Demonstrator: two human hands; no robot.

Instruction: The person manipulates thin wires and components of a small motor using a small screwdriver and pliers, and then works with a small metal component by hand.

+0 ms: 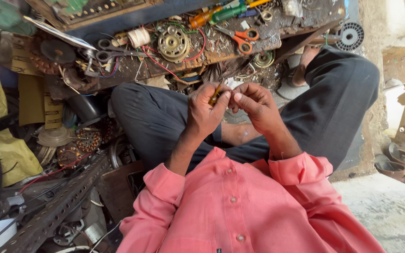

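You are sitting cross-legged on the floor in dark trousers and a salmon-pink shirt, and both of your hands are meeting in front of you above your lap. Your left hand (206, 111) is curling its fingers closed around a small yellow piece (214, 95), pinching it between thumb and forefinger so that only a short slanted length is showing; what kind of piece it is cannot be told. Your right hand (255, 104) is pressing in just beside it with its fingers bent and bunched, the fingertips touching those of the left hand at the yellow piece; whether the right hand is gripping anything of its own is hidden by the knuckles.

Beyond your hands, a low wooden board (287, 29) is lying cluttered with parts. A pair of orange-handled scissors (241, 37) is resting on it, well apart from your hands. Left of the scissors a round brass-coloured motor part (173, 43) is sitting among red wires (157, 62), and near that a spool of pale thread (139, 36) is lying on its side. A green-handled screwdriver (227, 13) is lying at the far edge of the board. On your left, a perforated metal angle bar (57, 206) is slanting across the floor clutter
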